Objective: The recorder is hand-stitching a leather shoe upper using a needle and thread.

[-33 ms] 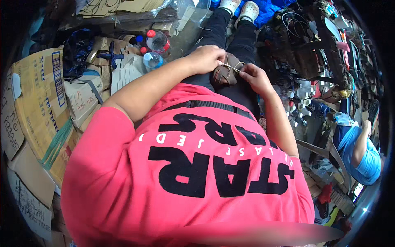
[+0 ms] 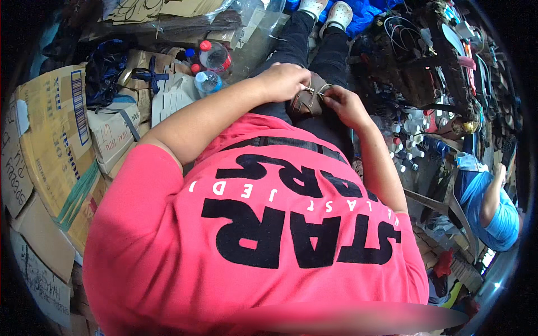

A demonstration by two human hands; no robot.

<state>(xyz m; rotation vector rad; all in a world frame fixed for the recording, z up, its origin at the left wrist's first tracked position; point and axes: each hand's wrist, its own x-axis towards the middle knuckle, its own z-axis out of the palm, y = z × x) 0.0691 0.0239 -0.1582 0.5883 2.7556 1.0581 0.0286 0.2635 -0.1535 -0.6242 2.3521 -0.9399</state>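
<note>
On my dark-trousered lap lies a brown leather-like piece (image 2: 304, 104), which looks like a lace-up shoe. A pale lace (image 2: 312, 97) crosses its top in loose loops. My left hand (image 2: 284, 83) has its fingers closed at the piece's left side, pinching one part of the lace. From the right, my right hand (image 2: 346, 105) grips the other part between thumb and forefinger. My hands hide part of the piece.
Plastic bottles (image 2: 214, 57) stand on the left, near stacked cardboard boxes (image 2: 55, 126). Small white bottles (image 2: 413, 123) cluster to the right beside cluttered shelves (image 2: 443, 61). A person in a blue shirt (image 2: 488, 207) is at the far right.
My right hand has shifted slightly left, closer to the brown shoe-like piece. My left hand has moved slightly right, and the lace between them hangs in looser loops.
</note>
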